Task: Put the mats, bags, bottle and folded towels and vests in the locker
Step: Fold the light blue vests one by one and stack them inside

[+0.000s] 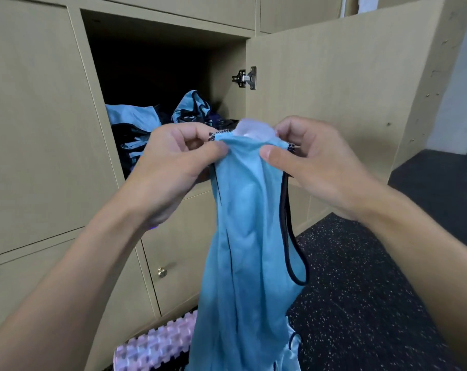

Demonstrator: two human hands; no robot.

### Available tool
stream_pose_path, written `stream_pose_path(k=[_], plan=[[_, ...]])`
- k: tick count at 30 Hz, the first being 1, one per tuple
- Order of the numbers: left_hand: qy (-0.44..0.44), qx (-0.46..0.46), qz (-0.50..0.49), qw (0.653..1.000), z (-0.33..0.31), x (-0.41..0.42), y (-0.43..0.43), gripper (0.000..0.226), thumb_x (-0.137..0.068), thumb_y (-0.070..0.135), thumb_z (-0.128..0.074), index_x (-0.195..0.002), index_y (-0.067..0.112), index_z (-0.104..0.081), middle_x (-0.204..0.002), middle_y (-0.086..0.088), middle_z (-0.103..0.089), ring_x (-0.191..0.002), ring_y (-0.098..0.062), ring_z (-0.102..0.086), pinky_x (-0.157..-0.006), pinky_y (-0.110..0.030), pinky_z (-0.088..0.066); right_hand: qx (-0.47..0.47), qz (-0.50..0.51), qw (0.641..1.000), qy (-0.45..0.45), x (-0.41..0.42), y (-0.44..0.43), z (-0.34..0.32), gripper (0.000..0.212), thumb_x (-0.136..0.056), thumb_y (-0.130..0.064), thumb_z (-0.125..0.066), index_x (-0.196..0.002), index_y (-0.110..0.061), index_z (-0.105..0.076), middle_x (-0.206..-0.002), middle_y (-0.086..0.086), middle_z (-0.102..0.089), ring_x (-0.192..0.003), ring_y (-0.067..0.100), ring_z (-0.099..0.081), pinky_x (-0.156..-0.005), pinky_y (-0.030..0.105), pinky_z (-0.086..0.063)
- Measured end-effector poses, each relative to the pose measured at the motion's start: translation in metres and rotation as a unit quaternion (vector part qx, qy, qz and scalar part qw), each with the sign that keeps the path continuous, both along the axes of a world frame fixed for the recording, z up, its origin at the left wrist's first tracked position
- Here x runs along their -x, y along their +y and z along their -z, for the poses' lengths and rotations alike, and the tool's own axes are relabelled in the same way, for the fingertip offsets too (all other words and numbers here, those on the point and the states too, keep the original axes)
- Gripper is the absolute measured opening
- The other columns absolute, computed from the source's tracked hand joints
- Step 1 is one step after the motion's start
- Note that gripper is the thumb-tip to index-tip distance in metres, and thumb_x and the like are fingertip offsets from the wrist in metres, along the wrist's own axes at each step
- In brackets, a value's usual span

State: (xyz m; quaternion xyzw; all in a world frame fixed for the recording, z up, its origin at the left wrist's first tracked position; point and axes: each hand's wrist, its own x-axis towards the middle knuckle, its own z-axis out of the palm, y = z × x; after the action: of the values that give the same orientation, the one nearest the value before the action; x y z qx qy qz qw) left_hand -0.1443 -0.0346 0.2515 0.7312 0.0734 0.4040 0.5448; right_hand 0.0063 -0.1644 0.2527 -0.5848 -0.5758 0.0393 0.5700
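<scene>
A light blue vest (243,236) with dark trim hangs down in front of me, held up by its top edge. My left hand (173,167) pinches the left side of that edge and my right hand (315,162) pinches the right side, with a white label showing between them. Behind the hands is the open locker (157,70), its inside dark. Several blue and dark vests (135,124) lie piled in its lower part, some folded, one bunched up (192,105).
The locker door (334,84) stands open to the right, hinged beside my right hand. Closed locker doors surround the opening, one below with a brass knob (162,272). A pink ridged foam roller (157,344) lies on the speckled black floor (361,290). A dark bench (441,183) sits at right.
</scene>
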Motion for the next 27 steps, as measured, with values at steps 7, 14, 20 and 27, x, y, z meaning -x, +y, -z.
stream_pose_path(k=[7,14,20,27], plan=[[-0.028,-0.025,-0.03,0.999,0.001,0.001,-0.003,0.031,-0.089,-0.014,-0.056,-0.085,0.017,-0.059,-0.084,-0.008,-0.056,-0.072,-0.023,-0.053,-0.062,-0.029,-0.045,-0.032,-0.014,0.995,0.09,0.011,-0.002,0.006,0.018,-0.094,-0.003,-0.061,-0.082,-0.016,-0.065,-0.08,-0.001,-0.061,-0.073,0.008,-0.05,-0.072,0.025,-0.04],[-0.002,0.032,-0.025,0.999,0.017,-0.009,-0.014,0.029,-0.095,-0.002,-0.058,-0.115,0.018,-0.051,-0.061,-0.005,-0.065,-0.065,-0.023,-0.052,-0.07,-0.039,-0.042,-0.056,0.046,0.991,0.112,0.012,0.0,0.015,0.016,-0.096,-0.008,-0.059,-0.085,-0.019,-0.06,-0.068,-0.01,-0.056,-0.058,0.001,-0.046,-0.059,0.017,-0.038],[-0.041,0.051,-0.062,0.996,0.007,-0.003,-0.009,0.031,-0.096,-0.001,-0.055,-0.116,0.022,-0.049,-0.074,-0.018,-0.056,-0.069,-0.028,-0.043,-0.067,-0.043,-0.038,0.115,-0.023,0.982,0.146,0.008,-0.006,0.023,0.061,-0.085,-0.01,-0.075,-0.134,-0.023,-0.042,-0.102,0.006,-0.075,-0.092,0.022,-0.073,-0.087,0.044,-0.058],[0.055,0.168,0.036,0.984,0.049,-0.01,-0.016,0.079,-0.087,0.007,-0.071,-0.149,0.026,-0.025,-0.106,-0.008,-0.076,-0.099,-0.027,-0.073,-0.083,-0.039,-0.055,0.033,0.021,0.969,0.244,0.007,-0.001,0.028,0.053,-0.094,-0.007,-0.063,-0.138,-0.023,-0.04,-0.1,0.012,-0.075,-0.09,0.027,-0.073,-0.084,0.048,-0.058]])
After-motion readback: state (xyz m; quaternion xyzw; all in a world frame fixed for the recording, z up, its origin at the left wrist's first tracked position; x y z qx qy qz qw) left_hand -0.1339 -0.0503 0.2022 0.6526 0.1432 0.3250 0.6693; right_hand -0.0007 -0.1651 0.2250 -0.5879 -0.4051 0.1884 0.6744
